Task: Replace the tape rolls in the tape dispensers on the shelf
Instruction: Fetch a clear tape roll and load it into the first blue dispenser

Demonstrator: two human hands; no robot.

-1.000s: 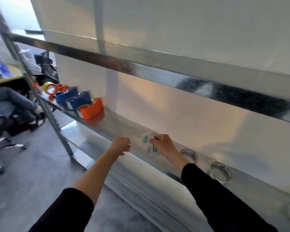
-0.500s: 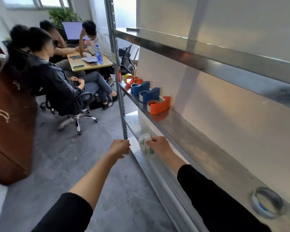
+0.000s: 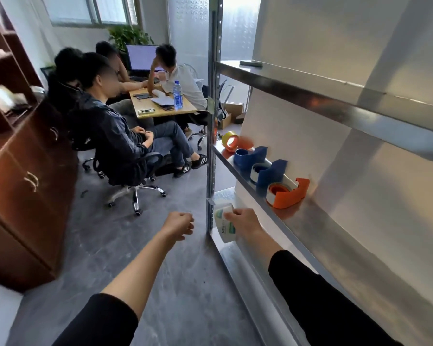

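Carrying the wrapped tape roll (image 3: 225, 222) toward the dispensers, you are pinching it in your right grip (image 3: 245, 221), just beside the rack's upright post (image 3: 211, 121) and short of the shelf (image 3: 318, 221), where the orange dispenser (image 3: 289, 193) is sitting nearest you with a blue dispenser (image 3: 270, 172) just behind it. Your left grip (image 3: 179, 224) is hanging curled into a fist with nothing showing in it. Since the roll is looking wrapped, you are likely needing that free grip to strip the wrapper first, then steadying the orange dispenser while lifting out its old roll and seating the new one squarely on the hub
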